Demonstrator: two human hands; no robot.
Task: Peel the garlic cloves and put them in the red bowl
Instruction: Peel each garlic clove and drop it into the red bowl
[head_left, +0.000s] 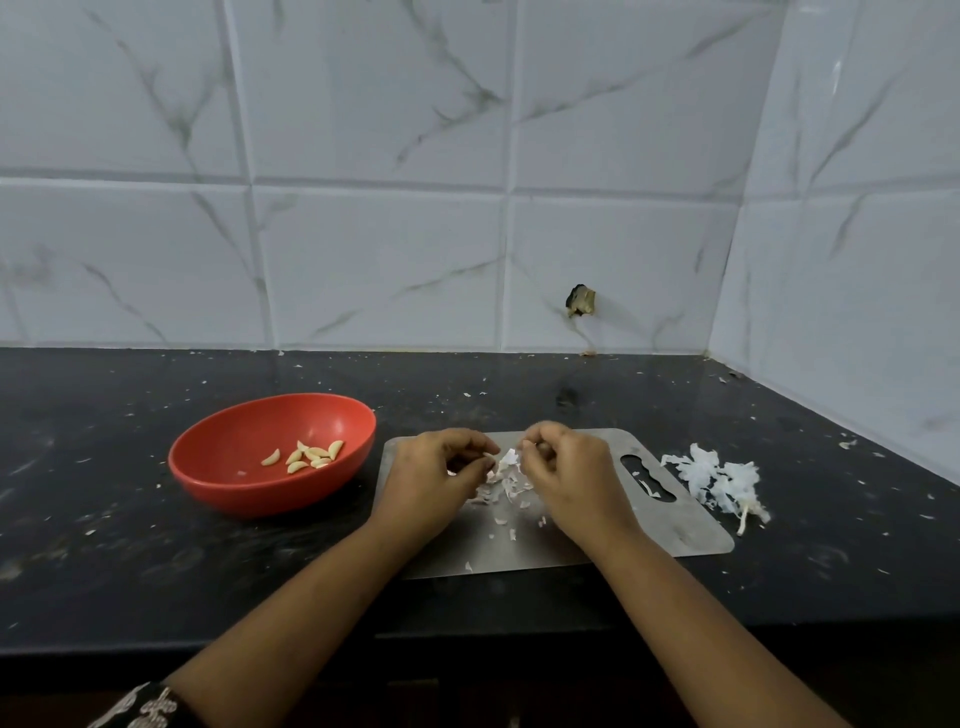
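The desk (519, 384) is a dark, speckled stone counter running back to a tiled wall. A red bowl (249, 493) stands on it to the left. Just beside the bowl, to the right, lies a flat steel cutting board (685, 530). A heap of white garlic skins (719, 480) rests off the board's right end, by its handle slot. Small pale flecks (848, 444) are scattered over the surface.

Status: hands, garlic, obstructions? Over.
Left hand and right hand both pinch one garlic clove above steel board. Several peeled cloves in red bowl. Nothing between hands and bowl; skin pile right of board.
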